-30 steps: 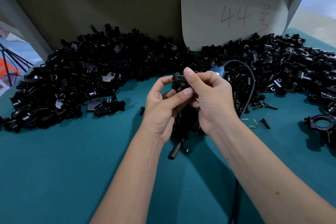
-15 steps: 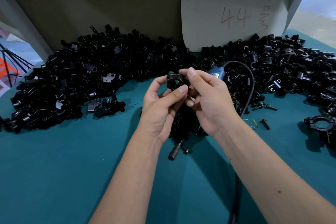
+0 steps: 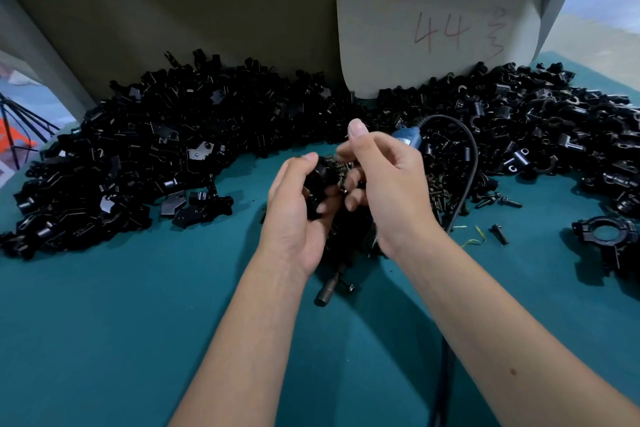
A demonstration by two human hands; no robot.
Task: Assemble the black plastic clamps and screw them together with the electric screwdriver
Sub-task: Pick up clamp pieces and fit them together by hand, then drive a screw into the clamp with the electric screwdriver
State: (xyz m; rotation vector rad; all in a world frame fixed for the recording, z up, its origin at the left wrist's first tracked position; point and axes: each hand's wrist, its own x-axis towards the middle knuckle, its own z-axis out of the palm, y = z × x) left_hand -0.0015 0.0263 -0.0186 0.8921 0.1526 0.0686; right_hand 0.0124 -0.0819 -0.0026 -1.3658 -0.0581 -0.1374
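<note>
A pile (image 3: 145, 156) of black parts fills the left of the teal counter (image 3: 104, 322). At centre the left hand (image 3: 298, 215) grips a clamp (image 3: 320, 177); the right hand (image 3: 384, 184) pinches a screw (image 3: 341, 170) just beside it. The screwdriver (image 3: 329, 288) lies under the hands. Loose screws (image 3: 498, 201) and a finished clamp (image 3: 604, 236) lie right

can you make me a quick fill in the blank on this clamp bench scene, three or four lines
1. The left hand grips a black plastic ____ above the table.
2. The number written in red on the white board is ____.
3. The tabletop under the parts is covered in a ____ coloured mat.
4. The electric screwdriver lies on the table beneath the ____, held by neither.

Missing words: clamp; 44; teal; hands
</note>
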